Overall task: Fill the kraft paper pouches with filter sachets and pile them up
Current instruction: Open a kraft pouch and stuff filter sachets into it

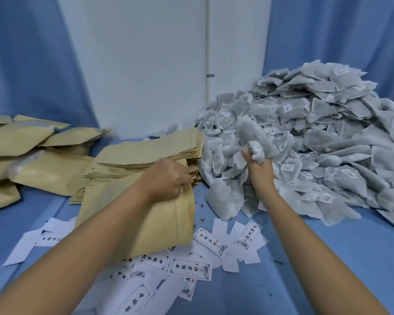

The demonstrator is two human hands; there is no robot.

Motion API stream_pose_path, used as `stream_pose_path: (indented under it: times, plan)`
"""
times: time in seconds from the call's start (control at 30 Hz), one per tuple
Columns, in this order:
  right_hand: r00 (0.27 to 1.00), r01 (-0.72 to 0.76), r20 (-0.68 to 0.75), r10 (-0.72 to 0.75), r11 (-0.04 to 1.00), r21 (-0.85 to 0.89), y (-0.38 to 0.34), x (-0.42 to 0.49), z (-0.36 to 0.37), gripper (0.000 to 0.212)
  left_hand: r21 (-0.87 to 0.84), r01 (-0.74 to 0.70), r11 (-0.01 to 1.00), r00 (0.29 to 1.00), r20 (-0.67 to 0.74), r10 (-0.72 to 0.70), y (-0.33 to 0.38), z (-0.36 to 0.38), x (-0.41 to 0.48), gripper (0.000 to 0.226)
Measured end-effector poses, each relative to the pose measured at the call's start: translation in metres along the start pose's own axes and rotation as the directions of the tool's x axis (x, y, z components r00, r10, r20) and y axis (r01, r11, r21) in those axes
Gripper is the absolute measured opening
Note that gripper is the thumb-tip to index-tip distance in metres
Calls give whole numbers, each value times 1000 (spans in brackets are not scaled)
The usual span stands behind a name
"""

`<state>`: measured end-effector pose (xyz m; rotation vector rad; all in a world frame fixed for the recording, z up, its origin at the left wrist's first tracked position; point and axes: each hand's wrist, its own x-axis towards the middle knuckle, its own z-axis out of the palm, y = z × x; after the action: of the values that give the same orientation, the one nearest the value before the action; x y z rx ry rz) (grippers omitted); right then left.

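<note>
My left hand (166, 178) grips the top edge of a kraft paper pouch (159, 221) that lies in front of me on the blue table. Behind it sits a stack of flat empty pouches (146, 155). My right hand (257, 162) clutches a bunch of grey filter sachets (253, 135), lifted just above the near edge of the big sachet heap (316, 142) on the right. Filled pouches (32, 155) are piled at the left.
Loose white labels with printed characters (191, 267) are scattered over the blue table (328, 258) in front of me. Small crumbs lie near the heap's edge. A white wall panel and blue curtains stand behind.
</note>
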<state>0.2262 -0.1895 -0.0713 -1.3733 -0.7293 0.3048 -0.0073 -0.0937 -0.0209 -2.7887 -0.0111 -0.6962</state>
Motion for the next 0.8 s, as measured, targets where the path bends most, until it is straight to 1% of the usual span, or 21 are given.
stream_pose_path:
  times: [0.07, 0.2, 0.23, 0.3, 0.33, 0.37, 0.43, 0.47, 0.5, 0.57, 0.6, 0.63, 0.67, 0.7, 0.73, 0.77, 0.8]
  plan:
    - [998, -37, -47, 45, 987, 157, -7, -8, 6, 35, -27, 39, 999, 998, -53, -41, 4, 5, -4, 22]
    - [993, -98, -23, 117, 909, 404, -16, -25, 22, 29, -77, 92, 993, 985, -139, -102, 12, 15, -11, 24]
    - [990, -124, 3, 140, 866, 484, -18, -29, 26, 33, -91, 109, 990, 980, -159, -122, 12, 17, -11, 24]
    - [978, -205, 104, 181, 736, 646, -22, -36, 34, 38, -132, 152, 980, 967, -187, -175, 12, 18, -11, 24]
    - [968, -252, 161, 195, 686, 682, -23, -39, 38, 34, -150, 171, 974, 959, -201, -199, 11, 19, -11, 24]
    - [959, -285, 207, 196, 671, 684, -24, -42, 41, 27, -163, 188, 969, 951, -215, -221, 9, 20, -10, 24]
    - [946, -312, 266, 183, 729, 609, -24, -52, 48, 17, -186, 218, 958, 936, -238, -259, 8, 22, -9, 24]
    - [943, -313, 282, 179, 771, 555, -23, -59, 52, 16, -200, 229, 953, 928, -251, -275, 8, 24, -9, 24]
    - [933, -333, 294, 205, 800, 499, -20, -65, 58, 15, -214, 240, 947, 917, -270, -293, 8, 25, -10, 25]
    - [899, -426, 299, 320, 800, 423, -13, -77, 69, 12, -259, 266, 929, 886, -314, -341, 8, 27, -10, 26]
    - [909, -406, 256, 330, 843, 352, -8, -82, 72, 11, -294, 276, 915, 868, -332, -369, 7, 27, -10, 25]
    - [943, -310, 202, 266, 920, 239, -2, -85, 74, 10, -335, 285, 898, 846, -352, -399, 6, 27, -10, 23]
    - [974, -166, 172, 147, 980, 105, 2, -87, 74, 15, -379, 294, 877, 820, -371, -436, 5, 27, -10, 20]
    - [983, -16, 181, 23, 999, -38, 4, -89, 74, 24, -424, 303, 854, 790, -390, -474, 3, 26, -11, 18]
    - [973, 104, 222, -65, 980, -171, 5, -89, 74, 33, -460, 308, 833, 761, -407, -506, 2, 26, -12, 17]
    - [954, 198, 276, -116, 936, -291, 3, -91, 74, 37, -482, 308, 820, 738, -423, -526, 1, 25, -13, 17]
    - [922, 286, 356, -150, 885, -368, 2, -91, 75, 31, -491, 305, 816, 725, -436, -533, 1, 25, -14, 17]
